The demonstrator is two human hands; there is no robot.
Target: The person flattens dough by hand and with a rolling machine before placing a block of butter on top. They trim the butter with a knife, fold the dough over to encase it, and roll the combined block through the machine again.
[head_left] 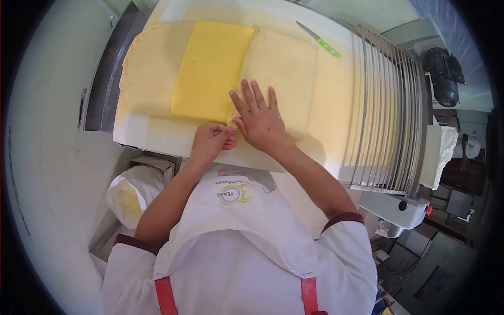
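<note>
A pale dough sheet (144,73) lies across the white work surface. On its middle sits a smooth, bright yellow slab (210,73), which looks like butter. The right-hand part of the dough (289,68) is folded over, its edge running along the slab. My right hand (262,119) lies on this folded part, palm down and fingers spread. At the near end of that fold edge, my left hand (211,142) is closed, thumb and finger pinching the dough's corner.
A knife (328,47) with a green handle lies beyond the dough. To the right stands a metal bar guard (386,110) belonging to a machine, with a dark motor (443,76) behind. A white bag (128,194) sits below the surface's left near edge.
</note>
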